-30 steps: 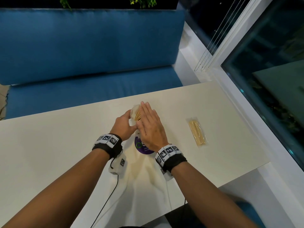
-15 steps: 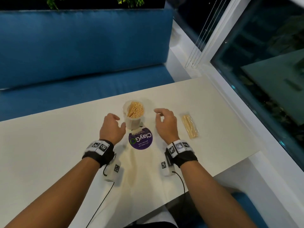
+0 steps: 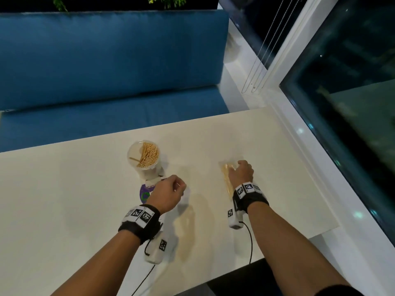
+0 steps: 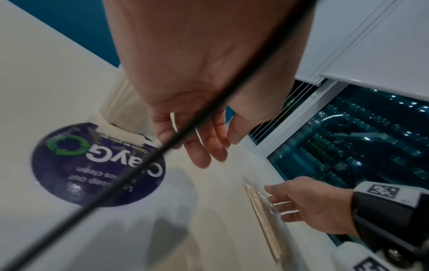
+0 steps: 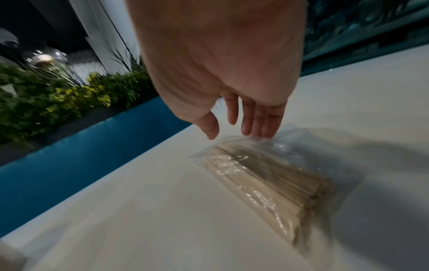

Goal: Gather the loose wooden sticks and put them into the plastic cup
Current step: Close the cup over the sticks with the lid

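A clear plastic cup (image 3: 143, 157) stands upright on the white table (image 3: 64, 189), filled with thin wooden sticks (image 3: 149, 154). My left hand (image 3: 177, 189) hovers just near and right of the cup, its fingers (image 4: 204, 146) loosely curled and holding nothing. A clear packet of more sticks (image 3: 225, 178) lies flat to the right. My right hand (image 3: 233, 170) is over the packet (image 5: 262, 174), and its straight fingers (image 5: 255, 128) touch the packet's far end without closing on it. The right hand (image 4: 301, 205) also shows beside the packet (image 4: 264, 216).
A round purple sticker (image 3: 145, 194) lies on the table just in front of the cup, also seen as the sticker (image 4: 97, 165). A blue bench (image 3: 106, 82) runs behind the table. A window frame (image 3: 310, 146) borders the table's right edge.
Both hands have left the cup. The right hand moved right and came down onto the packet of sticks. The left hand drew back to the near side of the cup.
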Available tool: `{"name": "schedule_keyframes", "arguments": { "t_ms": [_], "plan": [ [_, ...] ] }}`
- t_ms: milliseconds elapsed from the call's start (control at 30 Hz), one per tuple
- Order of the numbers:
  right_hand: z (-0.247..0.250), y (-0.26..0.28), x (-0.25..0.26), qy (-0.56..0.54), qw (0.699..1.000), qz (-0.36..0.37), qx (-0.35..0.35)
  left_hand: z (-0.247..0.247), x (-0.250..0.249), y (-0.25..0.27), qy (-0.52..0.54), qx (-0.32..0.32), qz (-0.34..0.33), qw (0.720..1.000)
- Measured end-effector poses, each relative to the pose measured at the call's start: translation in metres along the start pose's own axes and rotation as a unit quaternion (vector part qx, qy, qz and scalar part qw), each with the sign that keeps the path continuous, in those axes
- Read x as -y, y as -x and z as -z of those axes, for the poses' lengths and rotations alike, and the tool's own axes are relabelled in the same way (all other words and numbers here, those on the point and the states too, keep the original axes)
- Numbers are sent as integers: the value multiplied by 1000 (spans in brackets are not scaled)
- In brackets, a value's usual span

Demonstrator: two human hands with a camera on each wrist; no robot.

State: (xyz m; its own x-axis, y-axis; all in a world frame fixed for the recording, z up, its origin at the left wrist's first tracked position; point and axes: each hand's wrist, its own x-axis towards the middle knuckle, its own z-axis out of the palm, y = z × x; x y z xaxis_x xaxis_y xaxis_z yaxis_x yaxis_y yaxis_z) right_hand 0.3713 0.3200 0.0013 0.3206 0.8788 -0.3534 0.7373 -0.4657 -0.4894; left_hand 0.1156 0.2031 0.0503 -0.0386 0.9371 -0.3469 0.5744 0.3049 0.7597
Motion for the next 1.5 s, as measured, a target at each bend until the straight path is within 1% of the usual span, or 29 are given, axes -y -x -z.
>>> {"name": "schedule_keyframes", "arguments": {
  "t_ms": [67, 133, 200, 267, 367, 433, 533, 633, 700, 733, 800, 900, 967, 1033, 1100, 1133, 1167, 1233, 1300, 1367, 1433, 1500],
  "plan": [
    [-4, -12, -3, -6, 1000, -4, 15, -11, -7, -8, -3, -1, 5, 1000],
    [-5, -18, -3, -35, 999, -3, 27, -20, -14, -17, -8, 1, 11, 1000],
    [-3, -16, 0, -69, 996, -12, 57, -25, -20, -23, -7, 1, 16, 1000],
    [-1, -10, 3, -70, 993, 9, 98, -30, -25, -29, -4, 0, 16, 1000],
    [3, 11, 7, -98, 984, 69, 131, -35, -25, -39, 0, -5, 18, 1000],
    [4, 29, 7, -135, 977, 91, 140, -38, -26, -44, 12, -16, 26, 999],
    [2, 58, 7, -190, 957, 132, 177, -38, -30, -46, 62, -22, 27, 997],
    [3, 82, 12, -220, 943, 136, 209, -35, -29, -44, 107, -48, 7, 993],
    [7, 96, 21, -235, 936, 124, 232, -29, -23, -42, 102, -69, -15, 992],
    [10, 101, 26, -236, 935, 120, 235, -25, -20, -39, 95, -69, -30, 993],
    [15, 109, 35, -232, 941, 121, 215, -15, -17, -31, 85, -53, -60, 993],
    [18, 118, 47, -194, 950, 164, 182, 2, -14, -20, 90, -18, -91, 992],
    [16, 136, 61, -178, 952, 181, 169, 18, -10, -6, 85, -13, -100, 991],
    [18, 140, 67, -181, 957, 166, 156, 21, -13, -5, 88, -55, -96, 990],
    [16, 160, 77, -206, 959, 148, 128, 34, -11, 7, 98, -108, -50, 988],
    [15, 168, 81, -226, 957, 140, 114, 39, -13, 12, 94, -111, -28, 989],
    [15, 178, 85, -244, 955, 134, 102, 45, -13, 17, 81, -96, -20, 992],
    [12, 195, 89, -266, 951, 128, 88, 52, -15, 25, 47, -45, -29, 997],
    [8, 212, 92, -284, 946, 125, 91, 57, -16, 33, 62, -8, -43, 997],
    [4, 225, 93, -307, 939, 118, 103, 59, -15, 39, 106, 5, -61, 992],
    [5, 233, 94, -310, 936, 114, 122, 63, -15, 45, 106, 4, -85, 991],
    [10, 235, 95, -295, 939, 106, 140, 68, -16, 50, 96, 15, -99, 990]
  ]
}}
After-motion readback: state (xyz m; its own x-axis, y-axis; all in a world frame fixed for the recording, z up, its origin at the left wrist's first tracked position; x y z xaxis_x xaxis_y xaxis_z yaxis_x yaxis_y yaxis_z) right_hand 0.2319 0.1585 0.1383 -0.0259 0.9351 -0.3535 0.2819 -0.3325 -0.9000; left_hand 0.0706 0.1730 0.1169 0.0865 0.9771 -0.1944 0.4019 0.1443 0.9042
